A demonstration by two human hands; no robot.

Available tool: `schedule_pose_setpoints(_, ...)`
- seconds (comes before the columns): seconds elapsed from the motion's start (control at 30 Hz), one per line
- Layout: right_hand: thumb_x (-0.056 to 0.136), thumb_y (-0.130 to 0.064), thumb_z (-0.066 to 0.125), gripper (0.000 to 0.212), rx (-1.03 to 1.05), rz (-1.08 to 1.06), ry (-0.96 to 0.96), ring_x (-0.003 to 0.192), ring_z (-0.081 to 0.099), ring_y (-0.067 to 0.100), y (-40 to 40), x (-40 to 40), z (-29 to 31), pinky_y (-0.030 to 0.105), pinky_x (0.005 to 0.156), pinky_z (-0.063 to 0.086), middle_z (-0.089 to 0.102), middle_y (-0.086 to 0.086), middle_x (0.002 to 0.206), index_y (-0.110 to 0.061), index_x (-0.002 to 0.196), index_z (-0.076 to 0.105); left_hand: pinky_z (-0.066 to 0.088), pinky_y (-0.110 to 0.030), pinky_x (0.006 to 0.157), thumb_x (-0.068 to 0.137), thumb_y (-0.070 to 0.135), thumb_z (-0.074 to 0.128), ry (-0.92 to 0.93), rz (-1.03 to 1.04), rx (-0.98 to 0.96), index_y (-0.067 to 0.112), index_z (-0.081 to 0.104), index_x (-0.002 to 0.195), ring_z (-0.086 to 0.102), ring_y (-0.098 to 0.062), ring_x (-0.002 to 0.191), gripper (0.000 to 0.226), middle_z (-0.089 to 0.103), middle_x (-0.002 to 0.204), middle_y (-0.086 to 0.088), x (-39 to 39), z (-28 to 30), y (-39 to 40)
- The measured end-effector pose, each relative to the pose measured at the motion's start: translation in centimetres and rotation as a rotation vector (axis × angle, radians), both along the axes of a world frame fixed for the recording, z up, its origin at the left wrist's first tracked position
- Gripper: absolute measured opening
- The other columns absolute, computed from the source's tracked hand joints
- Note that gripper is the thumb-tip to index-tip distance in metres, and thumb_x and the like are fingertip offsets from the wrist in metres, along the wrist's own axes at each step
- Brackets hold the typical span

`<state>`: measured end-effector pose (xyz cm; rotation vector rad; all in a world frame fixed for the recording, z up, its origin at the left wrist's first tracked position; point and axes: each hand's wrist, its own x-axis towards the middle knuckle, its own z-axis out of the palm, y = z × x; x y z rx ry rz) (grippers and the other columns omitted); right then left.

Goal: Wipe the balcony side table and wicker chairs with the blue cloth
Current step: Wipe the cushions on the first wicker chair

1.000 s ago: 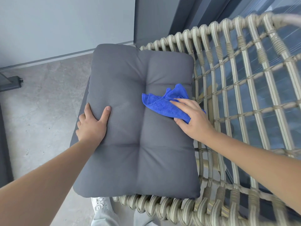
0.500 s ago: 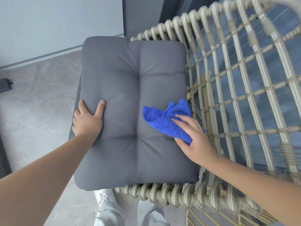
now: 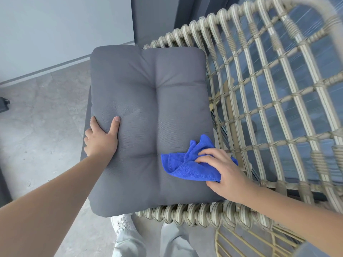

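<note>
My right hand [image 3: 225, 169] bunches the blue cloth [image 3: 187, 164] and presses it onto the grey cushion [image 3: 148, 101], near the cushion's right edge and towards its near corner, fingers curled into the folds. My left hand [image 3: 101, 140] clasps the cushion's left edge, thumb on top and fingers wrapped under. The cushion lies on the wicker chair [image 3: 259, 101], whose woven side rises just right of the cloth
</note>
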<state>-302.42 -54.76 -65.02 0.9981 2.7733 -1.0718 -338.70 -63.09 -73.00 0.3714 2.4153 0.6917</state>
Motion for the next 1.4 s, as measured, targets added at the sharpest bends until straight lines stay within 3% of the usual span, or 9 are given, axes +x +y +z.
schedule_pose_setpoints(0.23, 0.076, -0.011, 0.073, 0.046, -0.035, 0.031, -0.089, 0.131, 0.044, 0.003, -1.8, 0.8, 1.3, 0.006, 0.100, 0.028, 0.048, -0.025, 0.126, -0.037, 0.113, 0.065, 0.025, -0.053, 0.121, 0.089, 0.081, 0.048, -0.082, -0.024, 0.040, 0.029, 0.012, 0.164, 0.029, -0.034, 0.150, 0.098, 0.028, 0.163, -0.009, -0.3, 0.7, -0.9)
schedule_pose_setpoints(0.43, 0.076, -0.006, 0.073, 0.049, -0.012, 0.072, -0.090, 0.125, 0.047, 0.000, -1.2, 0.6, 2.5, 0.007, 0.101, 0.030, 0.051, -0.026, 0.124, -0.035, 0.115, 0.067, 0.031, -0.051, 0.118, 0.087, 0.079, 0.055, -0.180, -0.015, 0.053, 0.029, 0.015, 0.164, 0.037, -0.034, 0.147, 0.100, 0.031, 0.163, -0.009, -0.7, 0.9, -2.6)
schedule_pose_setpoints(0.63, 0.074, 0.001, 0.073, 0.053, 0.096, -0.094, 0.111, 0.120, 0.057, 0.014, 1.9, -3.4, 2.9, 0.032, 0.102, 0.044, 0.057, -0.018, 0.124, -0.027, 0.119, 0.069, 0.036, -0.055, 0.117, 0.073, 0.091, 0.053, -0.209, -0.012, 0.047, 0.032, 0.020, 0.161, 0.043, -0.034, 0.141, 0.111, 0.039, 0.158, -0.008, -1.4, 0.5, -2.9)
schedule_pose_setpoints(0.77, 0.075, -0.002, 0.066, 0.049, 0.175, -0.126, 0.167, 0.118, 0.056, 0.019, 5.5, -7.6, 2.8, 0.030, 0.103, 0.042, 0.059, -0.011, 0.123, -0.023, 0.120, 0.069, 0.039, -0.056, 0.114, 0.059, 0.100, 0.048, -0.213, -0.004, 0.058, 0.034, 0.024, 0.159, 0.048, -0.032, 0.137, 0.122, 0.045, 0.153, -0.006, -1.8, 0.3, -2.9)
schedule_pose_setpoints(0.93, 0.082, -0.005, 0.064, 0.049, 0.262, -0.131, 0.136, 0.117, 0.053, 0.024, 9.9, -11.6, 1.1, 0.032, 0.104, 0.039, 0.059, -0.005, 0.128, -0.022, 0.128, 0.067, 0.040, -0.055, 0.114, 0.060, 0.099, 0.049, -0.212, -0.004, 0.072, 0.034, 0.025, 0.158, 0.050, -0.031, 0.136, 0.121, 0.047, 0.153, -0.004, -1.7, -0.2, -3.0)
schedule_pose_setpoints(1.1, 0.083, -0.006, 0.063, 0.050, 0.235, -0.303, 0.090, 0.118, 0.052, 0.028, 10.8, -13.3, -1.4, 0.032, 0.101, 0.039, 0.058, -0.002, 0.131, -0.022, 0.130, 0.065, 0.041, -0.054, 0.113, 0.059, 0.099, 0.049, -0.207, 0.005, 0.088, 0.033, 0.026, 0.158, 0.052, -0.031, 0.134, 0.120, 0.048, 0.151, -0.005, -1.5, -0.4, -2.8)
schedule_pose_setpoints(1.23, 0.079, -0.011, 0.066, 0.052, 0.271, -0.196, 0.049, 0.120, 0.052, 0.029, 7.7, -13.5, -1.5, 0.048, 0.096, 0.049, 0.059, -0.002, 0.131, -0.023, 0.130, 0.066, 0.041, -0.054, 0.113, 0.064, 0.095, 0.051, -0.210, 0.010, 0.084, 0.033, 0.025, 0.158, 0.051, -0.033, 0.134, 0.116, 0.046, 0.151, -0.006, -1.2, -0.2, -2.8)
schedule_pose_setpoints(1.4, 0.076, -0.009, 0.068, 0.057, 0.255, -0.070, 0.009, 0.122, 0.051, 0.026, 4.4, -11.9, -1.1, 0.049, 0.095, 0.050, 0.059, -0.003, 0.132, -0.022, 0.132, 0.065, 0.041, -0.054, 0.113, 0.061, 0.096, 0.052, -0.219, 0.023, 0.090, 0.036, 0.027, 0.157, 0.051, -0.032, 0.134, 0.117, 0.047, 0.150, -0.005, -1.2, 0.0, -3.0)
